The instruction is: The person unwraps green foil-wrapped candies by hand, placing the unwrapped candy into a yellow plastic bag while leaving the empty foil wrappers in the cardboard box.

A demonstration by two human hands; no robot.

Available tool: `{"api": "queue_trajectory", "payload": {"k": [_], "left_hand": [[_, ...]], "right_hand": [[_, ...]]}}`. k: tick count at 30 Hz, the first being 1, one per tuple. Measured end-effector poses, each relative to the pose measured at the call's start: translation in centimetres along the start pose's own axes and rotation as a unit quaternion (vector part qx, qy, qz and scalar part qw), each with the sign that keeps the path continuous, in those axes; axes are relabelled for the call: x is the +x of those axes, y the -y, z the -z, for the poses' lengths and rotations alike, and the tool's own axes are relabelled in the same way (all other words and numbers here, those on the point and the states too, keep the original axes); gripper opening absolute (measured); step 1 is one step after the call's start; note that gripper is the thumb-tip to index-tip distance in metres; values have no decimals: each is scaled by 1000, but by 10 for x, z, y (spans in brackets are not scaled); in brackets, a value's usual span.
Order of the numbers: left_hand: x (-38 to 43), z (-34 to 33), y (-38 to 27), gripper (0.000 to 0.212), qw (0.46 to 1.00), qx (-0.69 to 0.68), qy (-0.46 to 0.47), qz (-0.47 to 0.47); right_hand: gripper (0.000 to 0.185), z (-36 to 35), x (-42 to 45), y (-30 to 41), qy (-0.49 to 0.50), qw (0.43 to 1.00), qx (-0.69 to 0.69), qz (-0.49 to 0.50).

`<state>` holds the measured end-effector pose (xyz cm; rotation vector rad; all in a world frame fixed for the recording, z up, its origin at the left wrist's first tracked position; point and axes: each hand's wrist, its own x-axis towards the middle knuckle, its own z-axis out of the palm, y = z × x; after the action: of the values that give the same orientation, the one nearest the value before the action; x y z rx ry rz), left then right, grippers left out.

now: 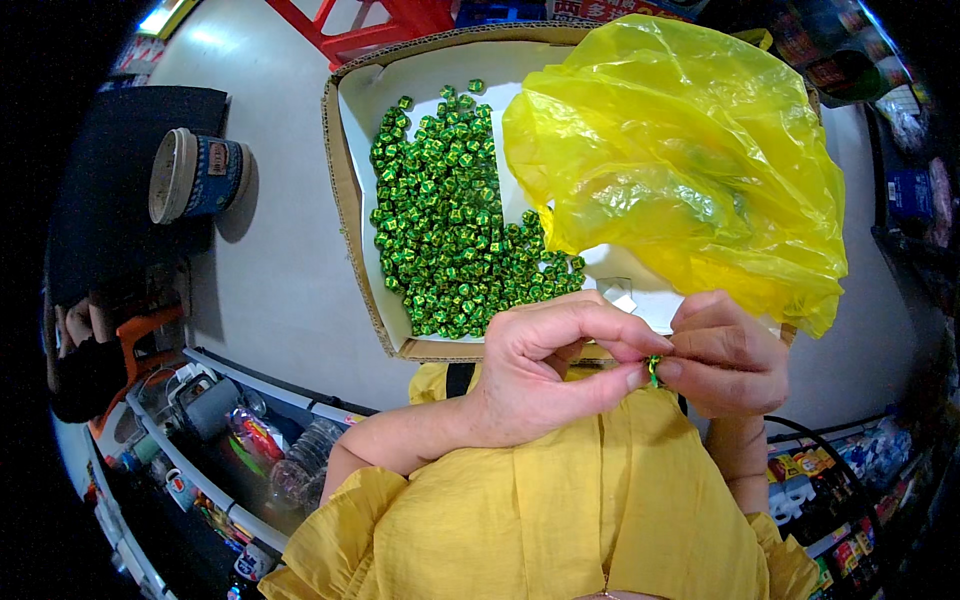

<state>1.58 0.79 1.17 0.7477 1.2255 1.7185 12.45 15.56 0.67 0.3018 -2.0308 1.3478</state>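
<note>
My left hand (pixel 551 364) and my right hand (pixel 726 358) meet just in front of my body. Between the fingertips of both is pinched a small green-and-gold folded piece (pixel 654 369), mostly covered by the fingers. Beyond my hands lies a shallow cardboard box (pixel 346 195) with a white lining. A heap of shiny green-and-gold folded pieces (pixel 450 217) fills its left and middle part. Over the right side of the box spreads a crumpled yellow plastic bag (pixel 675 150), with something greenish showing faintly through it. A small clear and white scrap (pixel 618 295) rests near the box's front edge.
A blue-and-white tub (pixel 201 176) stands on the left, by a black surface (pixel 142 150). Past the box is a red plastic stool (pixel 360 30). Shelves with goods (pixel 247 442) flank me at lower left. Another person's limb (pixel 84 322) shows at far left.
</note>
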Motion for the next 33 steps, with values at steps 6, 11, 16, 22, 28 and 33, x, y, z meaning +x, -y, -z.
{"api": "queue_trajectory", "payload": {"k": [6,11,16,22,28,33], "left_hand": [[0,2,4,11,1000,-15,-13,-16],[1,-2,-1,11,997,-66,-27,11],[-1,2,2,10,999,-43,-14,27],[4,2,2,12,999,-39,17,-7],[7,5,7,12,997,24,9,-75],[9,5,3,10,977,143,-14,-157]], "right_hand": [[19,2,0,12,78,986,-146,7],[26,1,2,19,2,987,-153,-56],[30,-3,2,18,57,971,-229,-23],[24,-4,0,12,16,989,-146,-23],[20,-16,-6,0,-75,995,-37,-54],[15,-47,-16,0,-251,925,192,-210]]}}
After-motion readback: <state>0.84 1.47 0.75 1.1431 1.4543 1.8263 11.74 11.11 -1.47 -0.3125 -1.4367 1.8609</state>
